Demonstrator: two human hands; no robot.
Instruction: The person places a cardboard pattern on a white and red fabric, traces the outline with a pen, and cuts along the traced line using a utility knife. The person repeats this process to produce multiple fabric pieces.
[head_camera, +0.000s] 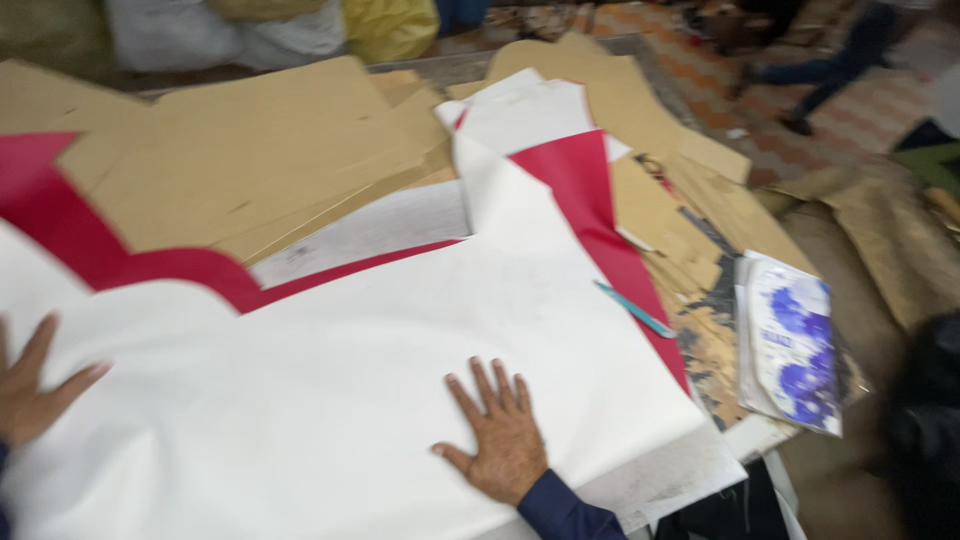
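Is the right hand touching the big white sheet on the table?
Touching. The head view shows the right hand lying palm down, fingers spread, flat on the white sheet, with no gap visible beneath it.

The big sheet (380, 380) in the middle is plain white. The left hand (28, 385) at nine o'clock and the right hand (500, 440) at six o'clock lie flat on it. The right sleeve (565, 512) is dark blue. Under the white sheet is bright red cloth (590, 200), which peeks out at ten o'clock and one o'clock. The card shapes (250, 160) at eleven o'clock are light brown. A thin stick (635, 310) at three o'clock is teal blue. The packet (795, 345) at four o'clock is white with purple-blue flowers. A bag (390, 28) at twelve o'clock is yellow. The floor (860, 110) at two o'clock has orange and pale squares.
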